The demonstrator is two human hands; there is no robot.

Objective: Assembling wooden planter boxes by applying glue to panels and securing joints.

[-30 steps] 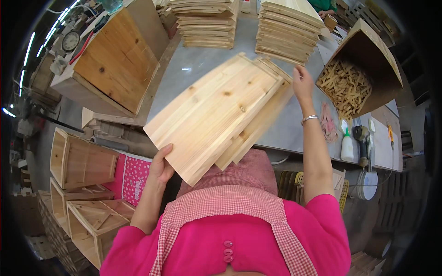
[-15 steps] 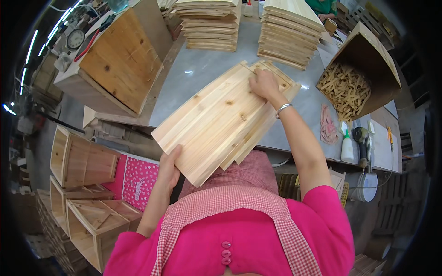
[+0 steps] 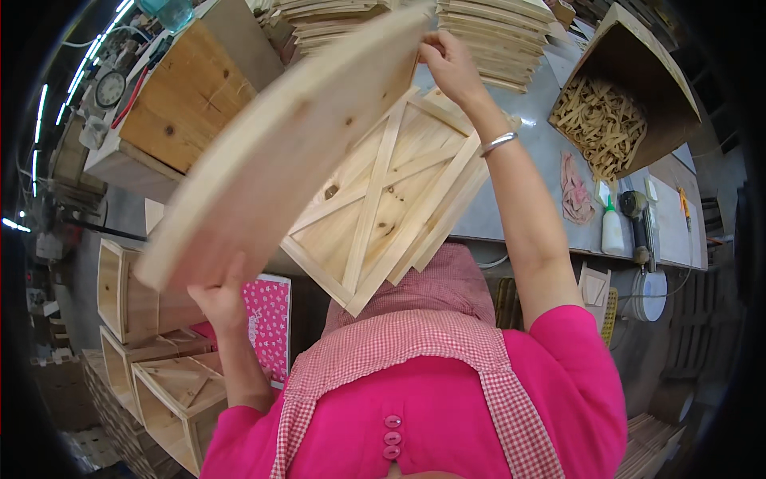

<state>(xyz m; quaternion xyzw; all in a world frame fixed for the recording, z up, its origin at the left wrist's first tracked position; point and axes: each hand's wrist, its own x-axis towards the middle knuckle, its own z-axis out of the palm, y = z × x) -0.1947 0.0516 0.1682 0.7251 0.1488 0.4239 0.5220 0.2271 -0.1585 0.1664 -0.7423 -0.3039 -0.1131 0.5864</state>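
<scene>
A pale wooden panel (image 3: 275, 152), blurred by motion, is lifted and tilted up on its long edge at the left. My left hand (image 3: 223, 299) grips its near end, with the thumb on the face turned toward me. At the far end my right hand (image 3: 452, 68) pinches the panel's edge. Under it lies another wooden panel (image 3: 375, 188) with a raised border and crossed strips, on top of others whose edges show at its right. Their near corner juts over the table edge above my lap.
Stacks of panels (image 3: 491, 40) stand at the back. To the right are a cardboard box (image 3: 662, 104) of wood strips, a pink cloth (image 3: 576, 191), a white glue bottle (image 3: 611, 231) and a power tool (image 3: 637, 215). Wooden boxes (image 3: 179, 391) sit low at the left.
The top panel has been raised off the pile and swung up to the left by both hands. The cross-braced panel beneath it is now uncovered.
</scene>
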